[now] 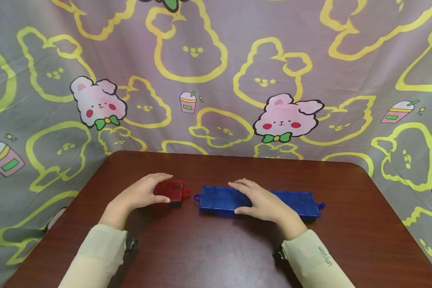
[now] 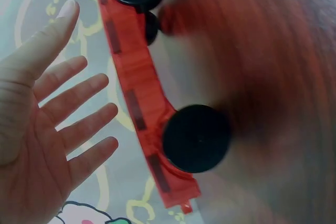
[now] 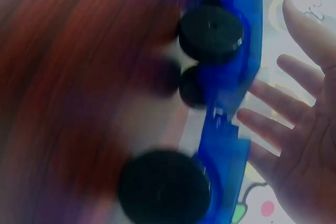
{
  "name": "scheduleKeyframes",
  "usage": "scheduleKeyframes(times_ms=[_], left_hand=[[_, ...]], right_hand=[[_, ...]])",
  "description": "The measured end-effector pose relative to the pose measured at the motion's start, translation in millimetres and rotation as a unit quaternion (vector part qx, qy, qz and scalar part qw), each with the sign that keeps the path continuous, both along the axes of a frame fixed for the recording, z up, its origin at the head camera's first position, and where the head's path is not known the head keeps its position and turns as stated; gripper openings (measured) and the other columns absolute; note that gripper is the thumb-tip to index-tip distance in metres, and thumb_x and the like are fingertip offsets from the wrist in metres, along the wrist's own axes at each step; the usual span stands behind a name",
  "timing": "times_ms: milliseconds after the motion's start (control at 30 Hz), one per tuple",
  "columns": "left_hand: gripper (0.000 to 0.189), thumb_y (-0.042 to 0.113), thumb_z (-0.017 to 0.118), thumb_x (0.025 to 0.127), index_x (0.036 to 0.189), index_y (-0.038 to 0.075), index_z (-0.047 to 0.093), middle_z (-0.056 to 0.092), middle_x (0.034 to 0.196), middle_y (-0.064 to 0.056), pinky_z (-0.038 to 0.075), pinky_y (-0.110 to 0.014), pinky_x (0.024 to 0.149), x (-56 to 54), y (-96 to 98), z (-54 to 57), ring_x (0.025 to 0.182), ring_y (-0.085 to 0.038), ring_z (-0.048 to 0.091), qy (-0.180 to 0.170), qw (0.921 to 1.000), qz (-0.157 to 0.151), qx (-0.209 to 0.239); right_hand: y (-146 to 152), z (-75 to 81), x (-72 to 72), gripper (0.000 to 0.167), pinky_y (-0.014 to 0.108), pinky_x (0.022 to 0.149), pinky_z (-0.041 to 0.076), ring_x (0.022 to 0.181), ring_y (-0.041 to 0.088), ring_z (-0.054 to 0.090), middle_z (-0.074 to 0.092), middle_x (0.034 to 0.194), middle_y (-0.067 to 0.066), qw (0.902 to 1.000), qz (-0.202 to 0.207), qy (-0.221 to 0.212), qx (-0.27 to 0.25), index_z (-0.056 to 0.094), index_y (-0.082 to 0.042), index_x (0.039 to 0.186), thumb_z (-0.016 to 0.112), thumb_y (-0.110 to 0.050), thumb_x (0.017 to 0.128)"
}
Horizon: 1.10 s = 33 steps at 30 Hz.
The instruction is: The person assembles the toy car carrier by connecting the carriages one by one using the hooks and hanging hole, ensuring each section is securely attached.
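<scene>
On the table a red toy wagon [image 1: 174,192] with black wheels [image 2: 197,139] sits left of centre. My left hand [image 1: 140,195] hovers over its left part, thumb and fingers spread; in the left wrist view they stand apart from the red side. To the right is a long blue piece [image 1: 217,200], which the right wrist view shows as two blue toy wagons [image 3: 239,51] linked end to end. Above its middle is my right hand [image 1: 263,202], fingers extended and hiding part of it. Whether those fingertips touch the blue side cannot be told.
A narrow gap lies between the red hook [image 1: 187,192] and the blue loop [image 1: 197,197]. Another blue hook [image 1: 322,206] juts out at the right end. Behind the dark wooden table [image 1: 209,252] hangs a patterned curtain [image 1: 216,48].
</scene>
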State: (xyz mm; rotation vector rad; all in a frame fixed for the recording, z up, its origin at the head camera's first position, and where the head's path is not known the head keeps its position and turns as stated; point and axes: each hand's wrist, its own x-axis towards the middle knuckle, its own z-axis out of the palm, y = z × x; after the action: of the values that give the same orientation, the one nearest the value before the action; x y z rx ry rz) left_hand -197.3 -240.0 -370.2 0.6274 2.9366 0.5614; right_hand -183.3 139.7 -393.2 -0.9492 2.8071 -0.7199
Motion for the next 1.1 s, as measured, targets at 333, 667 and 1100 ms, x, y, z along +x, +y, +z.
scheduleKeyframes(times_ms=[333, 667, 1100], left_hand=[[0.080, 0.031, 0.085, 0.078, 0.144, 0.004, 0.049, 0.053, 0.144, -0.020, 0.050, -0.057, 0.100, -2.8, -6.1, -10.8, 0.130, -0.040, 0.051, -0.026, 0.9996, 0.004, 0.003], [0.078, 0.032, 0.085, 0.077, 0.143, 0.007, 0.051, 0.053, 0.144, -0.019, 0.047, -0.059, 0.102, -6.3, -3.9, -15.6, 0.131, -0.041, 0.050, -0.026, 0.9995, 0.004, -0.017], [0.076, 0.031, 0.086, 0.077, 0.142, 0.009, 0.053, 0.052, 0.145, -0.019, 0.050, -0.058, 0.100, -0.9, -0.4, -10.8, 0.129, -0.040, 0.051, -0.030, 0.9991, 0.013, -0.027]], right_hand=[[-24, -6.1, -6.8, 0.078, 0.055, 0.114, 0.039, 0.149, 0.032, 0.032, 0.039, 0.157, 0.008, 0.9995, 0.026, -0.016, 0.007, 0.038, -0.025, 0.154, 0.076, -0.038, 0.087], [-30, -10.0, -11.0, 0.077, 0.056, 0.112, 0.040, 0.141, 0.034, 0.042, 0.044, 0.153, 0.013, 0.9987, 0.035, -0.004, 0.036, 0.041, -0.023, 0.152, 0.078, -0.035, 0.086], [-27, -7.5, -8.8, 0.064, 0.052, 0.105, 0.048, 0.134, 0.032, 0.045, 0.048, 0.146, 0.013, 0.9991, 0.033, -0.015, 0.021, 0.051, -0.024, 0.146, 0.076, -0.031, 0.088]])
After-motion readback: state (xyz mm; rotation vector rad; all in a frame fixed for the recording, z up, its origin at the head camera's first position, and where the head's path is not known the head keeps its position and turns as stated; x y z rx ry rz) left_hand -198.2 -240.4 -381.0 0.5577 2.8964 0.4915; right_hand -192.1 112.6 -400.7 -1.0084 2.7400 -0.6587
